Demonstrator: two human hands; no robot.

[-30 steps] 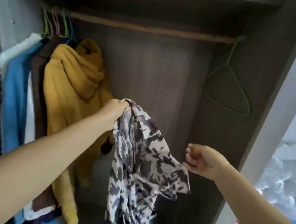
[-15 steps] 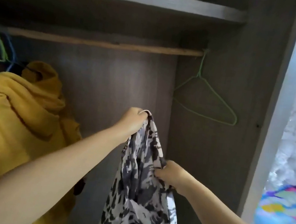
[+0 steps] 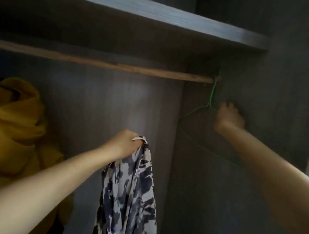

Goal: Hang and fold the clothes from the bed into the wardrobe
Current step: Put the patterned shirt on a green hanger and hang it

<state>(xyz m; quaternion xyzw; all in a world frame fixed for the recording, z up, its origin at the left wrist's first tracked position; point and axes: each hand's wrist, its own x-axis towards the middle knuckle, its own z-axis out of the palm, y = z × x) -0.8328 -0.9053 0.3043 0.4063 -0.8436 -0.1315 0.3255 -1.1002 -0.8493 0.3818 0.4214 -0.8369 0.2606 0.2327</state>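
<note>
Nearest, left hand (image 3: 125, 144) clenched around the top of a grey-and-white patterned garment (image 3: 129, 204), which hangs straight down in front of the wardrobe's back panel. To the left, a yellow hoodie (image 3: 3, 133) hanging. Further in, right hand (image 3: 229, 116) up at the neck of a green wire hanger (image 3: 211, 97), blurred, grip impossible to tell. Hanger hooked over the right end of the wooden rail (image 3: 97, 63), under the shelf (image 3: 126, 5)

A grey-and-white patterned garment (image 3: 132, 198) hung limp from its bunched top edge, inside the wardrobe (image 3: 239, 191). A bare green wire hanger (image 3: 211, 97) hung at the rail's (image 3: 117, 66) right end.
</note>
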